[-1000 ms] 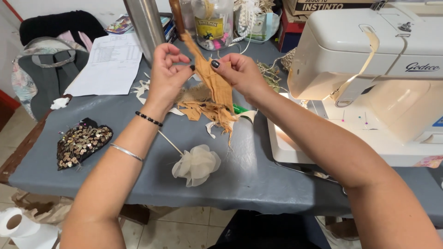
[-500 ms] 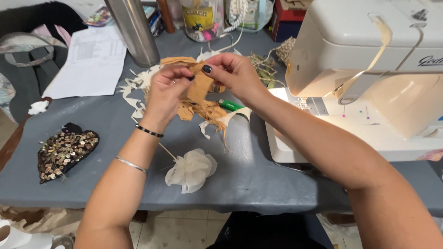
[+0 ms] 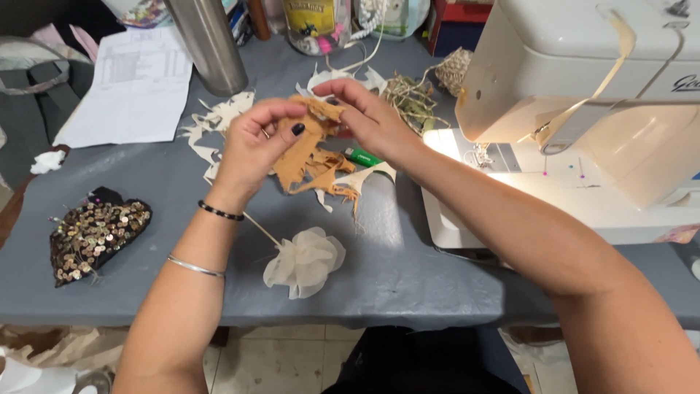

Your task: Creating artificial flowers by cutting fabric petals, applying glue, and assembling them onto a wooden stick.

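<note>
Both hands, left hand (image 3: pixel 255 146) and right hand (image 3: pixel 368 117), pinch the tan fabric scrap (image 3: pixel 310 157); white fabric flower (image 3: pixel 305 261) just below looks finished, scrap unfinished.

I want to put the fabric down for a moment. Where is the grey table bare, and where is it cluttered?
Bare grey table lies right of the white fabric flower, before the sewing machine, and between the sequined heart and the left forearm. It is crowded beyond the left hand and right hand: white scraps, steel flask, twine, green lighter.
</note>
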